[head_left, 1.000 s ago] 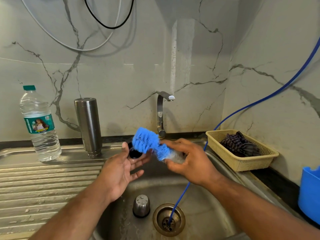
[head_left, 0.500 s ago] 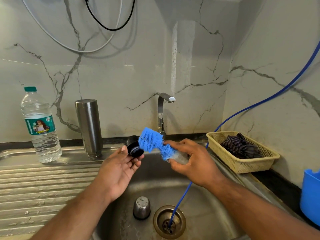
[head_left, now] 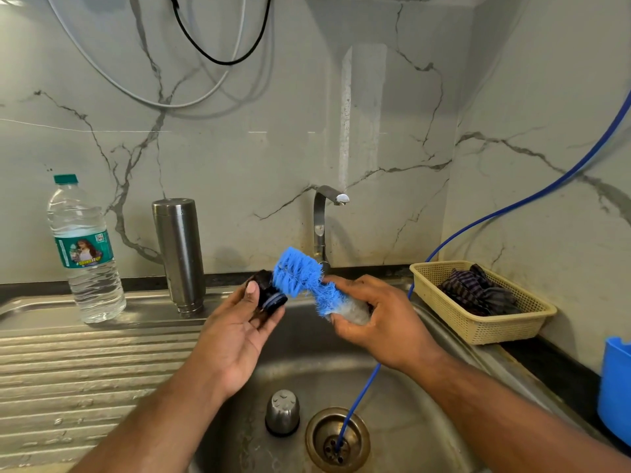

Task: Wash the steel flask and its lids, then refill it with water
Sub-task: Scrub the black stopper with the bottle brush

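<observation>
**Head view: lid in your left hand, brush in your right, both over the basin**

Head view.
- Your left hand (head_left: pixel 239 332) holds the black inner lid (head_left: pixel 268 293) at the fingertips. The thumb presses on the near face, the fingers curl behind it, and the palm is turned up and bare.
- The lid sits at 12 o'clock from that palm, not resting in it. Its bluish-ringed end is tipped toward 4 o'clock.
- Your right hand (head_left: pixel 386 322) is closed round the pale lower end of the blue brush (head_left: pixel 300 274). The bristle head sticks out of the fist toward 10 o'clock and touches the lid's right side.
- Both hands hang above the sink (head_left: pixel 444 380), with the tap (head_left: pixel 322 227) at 12 o'clock behind the brush.
- The steel flask (head_left: pixel 179 254) stands upright on the sink deck at 10 o'clock from your left hand, apart from both hands.
- The steel cap (head_left: pixel 282 413) stands dome up on the basin floor at 6 o'clock from the held lid. It is just beside the drain (head_left: pixel 321 435), on the drain's 9 o'clock side.
- A blue hose (head_left: pixel 512 206) comes down from 2 o'clock, passes under your right hand and ends in the drain.
- A water bottle (head_left: pixel 85 254) with a green cap stands at 9 o'clock from the flask.
- A basket (head_left: pixel 478 332) holding a dark checked cloth (head_left: pixel 478 291) sits at 3 o'clock from your right hand.
</observation>
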Demonstrator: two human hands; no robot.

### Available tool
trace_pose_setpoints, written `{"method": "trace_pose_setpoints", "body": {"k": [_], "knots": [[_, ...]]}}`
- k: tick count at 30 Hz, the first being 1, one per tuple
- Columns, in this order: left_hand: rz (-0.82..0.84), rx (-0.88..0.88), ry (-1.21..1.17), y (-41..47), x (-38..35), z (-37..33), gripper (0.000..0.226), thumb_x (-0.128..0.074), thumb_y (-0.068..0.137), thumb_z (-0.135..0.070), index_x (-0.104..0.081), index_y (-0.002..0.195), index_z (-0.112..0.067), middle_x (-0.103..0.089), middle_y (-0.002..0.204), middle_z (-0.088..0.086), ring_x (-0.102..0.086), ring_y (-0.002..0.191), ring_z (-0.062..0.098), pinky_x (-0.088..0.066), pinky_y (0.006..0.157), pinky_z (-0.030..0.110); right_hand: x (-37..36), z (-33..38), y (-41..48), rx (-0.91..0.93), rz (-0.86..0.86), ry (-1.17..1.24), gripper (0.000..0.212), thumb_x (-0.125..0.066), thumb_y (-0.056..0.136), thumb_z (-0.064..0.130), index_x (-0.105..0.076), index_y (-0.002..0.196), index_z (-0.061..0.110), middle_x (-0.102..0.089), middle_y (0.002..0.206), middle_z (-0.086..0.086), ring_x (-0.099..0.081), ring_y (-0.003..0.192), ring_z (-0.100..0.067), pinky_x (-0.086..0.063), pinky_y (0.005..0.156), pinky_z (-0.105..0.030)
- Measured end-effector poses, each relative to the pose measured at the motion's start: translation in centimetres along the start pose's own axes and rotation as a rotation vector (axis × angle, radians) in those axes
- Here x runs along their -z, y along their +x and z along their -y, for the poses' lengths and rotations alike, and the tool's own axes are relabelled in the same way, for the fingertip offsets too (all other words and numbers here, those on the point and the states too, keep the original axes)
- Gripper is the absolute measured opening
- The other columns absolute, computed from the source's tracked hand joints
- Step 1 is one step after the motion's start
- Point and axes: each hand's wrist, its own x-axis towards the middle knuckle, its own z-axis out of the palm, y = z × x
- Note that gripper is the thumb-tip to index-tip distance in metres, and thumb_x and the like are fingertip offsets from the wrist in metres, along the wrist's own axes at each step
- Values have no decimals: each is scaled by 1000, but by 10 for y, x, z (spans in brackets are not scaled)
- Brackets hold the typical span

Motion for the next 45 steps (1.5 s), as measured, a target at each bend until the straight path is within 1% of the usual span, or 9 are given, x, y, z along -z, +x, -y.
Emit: {"method": "trace_pose_setpoints", "body": {"k": [11,16,22,27,31,35,37,40,45], "knots": [[85,-10,112,4,1,4,54,-69,81,-16,-60,133,-2,-72,125,15,-68,120,26,-57,96,41,-3,-2,0,-29,21,55,59,-78,87,35,-55,140,48,-59,109,16,-61,94,-5,-57,79,-26],[156,-44,257,8,11,3,110,-104,43,-31,-53,139,-10,-73,122,15,-70,115,26,-57,96,38,1,-5,3,-69,-28,109,60,-80,84,34,-60,139,43,-62,103,12,-63,89,-5,-50,71,-17],[219,-168,635,4,11,11,55,-79,75,-17,-65,129,-16,-75,121,2,-67,120,15,-47,108,37,-1,1,2,20,45,146,57,-81,82,32,-63,135,44,-63,104,14,-64,92,-6,-50,73,-15],[225,-109,591,4,13,9,78,-97,58,-44,-67,126,-20,-75,121,2,-69,116,14,-56,90,26,-1,0,2,-11,13,122,62,-76,78,44,-62,138,40,-64,105,13,-64,92,-5,-51,72,-20],[227,-118,556,6,15,10,61,-88,72,-27,-65,128,-17,-74,122,4,-68,118,16,-55,97,31,1,2,4,-12,-17,23,66,-68,74,56,-58,139,47,-63,101,14,-63,87,-7,-57,74,-36],[236,-120,541,5,13,10,53,-76,76,-13,-65,127,-14,-75,121,3,-68,117,14,-55,94,26,5,3,2,66,53,59,61,-72,78,47,-63,137,40,-62,101,16,-63,88,-5,-51,71,-22],[257,-125,544,8,17,10,66,-90,68,-26,-65,128,-16,-74,122,2,-68,118,13,-57,87,19,3,5,3,49,30,28,62,-70,76,50,-62,137,43,-62,101,16,-64,88,-6,-55,74,-29],[275,-118,555,10,19,9,100,-103,40,-44,-65,129,-18,-74,124,3,-67,119,13,-56,90,19,5,1,4,-48,-33,-19,70,-62,73,60,-58,141,43,-61,99,14,-62,85,-6,-57,74,-38],[283,-114,549,10,17,12,76,-97,60,-27,-66,129,-20,-73,125,2,-65,123,14,-48,107,33,6,4,4,-19,-3,-58,70,-60,74,60,-57,141,44,-60,101,15,-61,86,-5,-56,73,-33]]}}
